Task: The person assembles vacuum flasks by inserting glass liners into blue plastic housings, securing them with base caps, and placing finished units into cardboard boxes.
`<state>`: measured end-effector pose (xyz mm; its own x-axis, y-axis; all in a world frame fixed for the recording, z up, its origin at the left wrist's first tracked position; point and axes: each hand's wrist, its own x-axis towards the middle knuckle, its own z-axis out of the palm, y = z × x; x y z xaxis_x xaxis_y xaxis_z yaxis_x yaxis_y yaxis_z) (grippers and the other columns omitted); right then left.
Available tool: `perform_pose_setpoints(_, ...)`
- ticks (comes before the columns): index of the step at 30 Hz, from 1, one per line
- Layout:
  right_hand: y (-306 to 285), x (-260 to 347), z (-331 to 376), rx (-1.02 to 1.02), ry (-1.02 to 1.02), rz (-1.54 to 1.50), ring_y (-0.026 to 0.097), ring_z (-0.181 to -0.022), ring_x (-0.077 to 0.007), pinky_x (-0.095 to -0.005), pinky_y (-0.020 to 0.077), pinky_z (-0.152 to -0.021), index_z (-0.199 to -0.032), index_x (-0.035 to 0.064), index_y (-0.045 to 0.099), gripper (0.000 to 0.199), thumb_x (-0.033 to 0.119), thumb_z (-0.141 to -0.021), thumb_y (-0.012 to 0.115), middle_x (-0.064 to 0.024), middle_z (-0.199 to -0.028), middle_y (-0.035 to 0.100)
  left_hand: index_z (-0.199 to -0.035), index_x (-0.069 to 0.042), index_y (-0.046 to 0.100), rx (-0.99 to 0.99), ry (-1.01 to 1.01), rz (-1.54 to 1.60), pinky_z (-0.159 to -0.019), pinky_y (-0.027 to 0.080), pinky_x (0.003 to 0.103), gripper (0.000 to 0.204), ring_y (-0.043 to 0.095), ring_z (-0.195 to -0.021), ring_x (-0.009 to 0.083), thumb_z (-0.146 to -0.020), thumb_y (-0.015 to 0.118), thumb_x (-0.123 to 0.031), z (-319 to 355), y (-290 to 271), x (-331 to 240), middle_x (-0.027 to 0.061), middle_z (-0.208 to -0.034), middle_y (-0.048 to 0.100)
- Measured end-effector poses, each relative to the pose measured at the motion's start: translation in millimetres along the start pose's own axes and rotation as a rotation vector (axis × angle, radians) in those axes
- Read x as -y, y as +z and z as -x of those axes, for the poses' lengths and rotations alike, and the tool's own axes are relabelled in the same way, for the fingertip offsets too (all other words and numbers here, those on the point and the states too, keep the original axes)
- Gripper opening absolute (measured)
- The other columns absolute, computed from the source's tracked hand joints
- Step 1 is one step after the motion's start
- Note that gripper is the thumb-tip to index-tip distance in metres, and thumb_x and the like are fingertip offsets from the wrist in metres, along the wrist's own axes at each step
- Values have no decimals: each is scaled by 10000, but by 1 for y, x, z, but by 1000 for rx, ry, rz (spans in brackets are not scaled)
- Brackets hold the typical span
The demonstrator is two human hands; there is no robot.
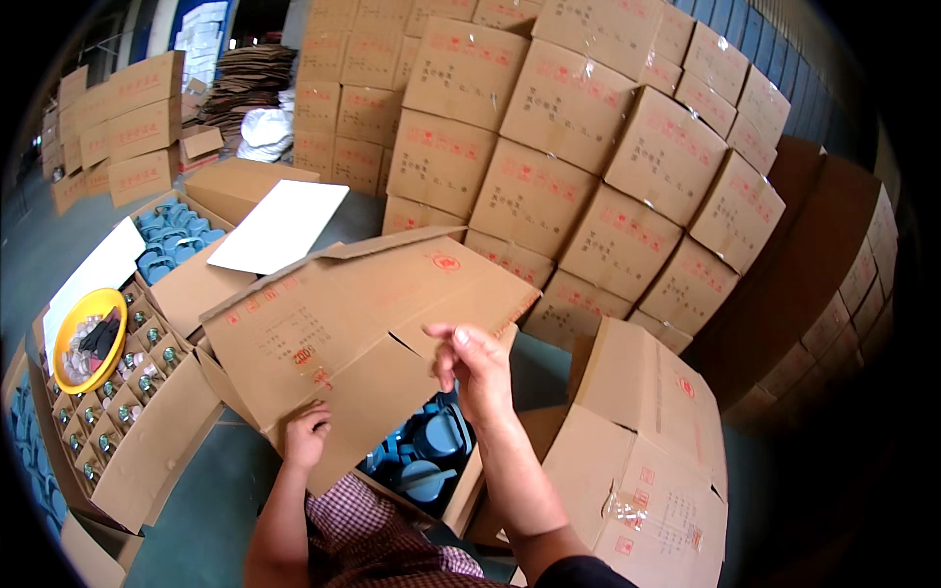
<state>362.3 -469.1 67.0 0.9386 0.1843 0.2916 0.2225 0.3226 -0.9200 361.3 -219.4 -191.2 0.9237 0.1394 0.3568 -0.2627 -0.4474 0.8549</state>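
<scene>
A flattened cardboard carton [377, 299] with red and dark printing slants in front of me. My left hand [307, 436] grips its near left edge, fingers curled over the board. Above the carton's right side my right hand [475, 367] is raised, its fingers loosely bent and apart, with nothing seen in them. Partly beneath the carton stands an open cardboard box [466, 495] with blue plastic parts [429, 441], some round with handles. The carton hides the far part of that box.
On the left, a divided box [162, 436] of glass vessels bears a yellow basin [67, 343]. Behind it sit a box of blue parts [172, 235] and a white board [279, 225]. Another carton [637, 461] stands right. Tall stacked cartons [549, 167] line the far side.
</scene>
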Motion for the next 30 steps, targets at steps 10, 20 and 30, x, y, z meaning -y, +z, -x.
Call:
perform_pose_setpoints(10, -158, -215, 79, -517, 639, 278, 607, -638, -194, -318, 513, -518, -830, 16, 588, 203, 212, -879, 570, -71, -727, 591, -896, -17, 665, -30, -20, -4, -929, 460, 318, 185, 575, -1099, 237, -712, 649, 1, 2, 2, -6, 125, -1064, 648)
perform_pose_setpoints(20, -123, -214, 54, -354, 756, -249, 553, -1037, -456, -537, 471, -825, -1244, 147, 345, 512, 518, -906, 446, -262, -1256, 472, -1033, -63, 619, -422, -213, -376, -953, 412, 386, 336, 508, -1116, 304, -698, 633, -88, 7, 2, 14, 103, -1193, 561)
perform_pose_setpoints(30, -140, -252, 38, -250, 611, -397, 617, -858, -333, -458, 537, -650, -1136, 231, 524, 486, 592, -812, 548, -153, -1001, 591, -982, -48, 620, -415, -252, -500, -935, 431, 374, 322, 490, -1121, 302, -674, 594, -137, -3, 13, 17, 122, -1130, 568)
